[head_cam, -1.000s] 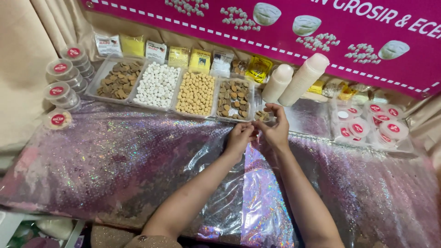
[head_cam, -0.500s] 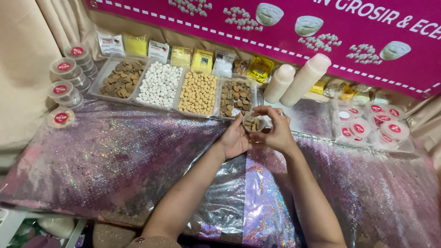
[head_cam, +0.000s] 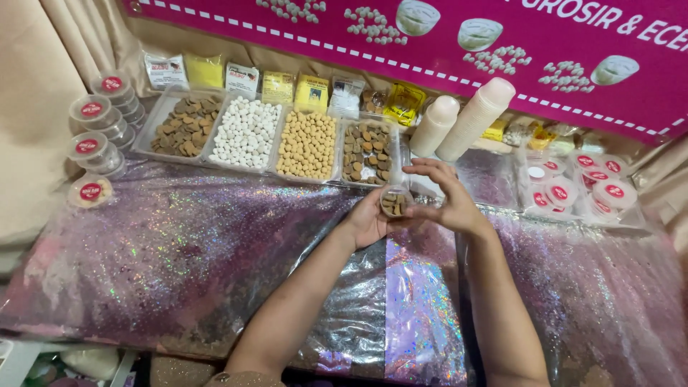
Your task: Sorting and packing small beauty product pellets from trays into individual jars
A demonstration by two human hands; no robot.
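Observation:
A small clear plastic cup (head_cam: 393,203) holding several brown pieces sits between both of my hands above the glittery table cover. My left hand (head_cam: 368,221) cradles it from below and the left. My right hand (head_cam: 448,197) curves over it from the right, fingers arched above the rim. Just beyond the cup lies a clear tray of mixed brown pieces (head_cam: 368,151).
Three more trays hold brown chunks (head_cam: 183,127), white balls (head_cam: 246,133) and tan balls (head_cam: 307,144). Stacked lidded cups with red labels stand far left (head_cam: 95,136) and right (head_cam: 582,184). Two stacks of empty cups (head_cam: 466,118) lean behind, under a pink banner (head_cam: 444,36).
My hands with the cup have drawn back from the tray toward me, and the cup now shows its brown contents between my palms.

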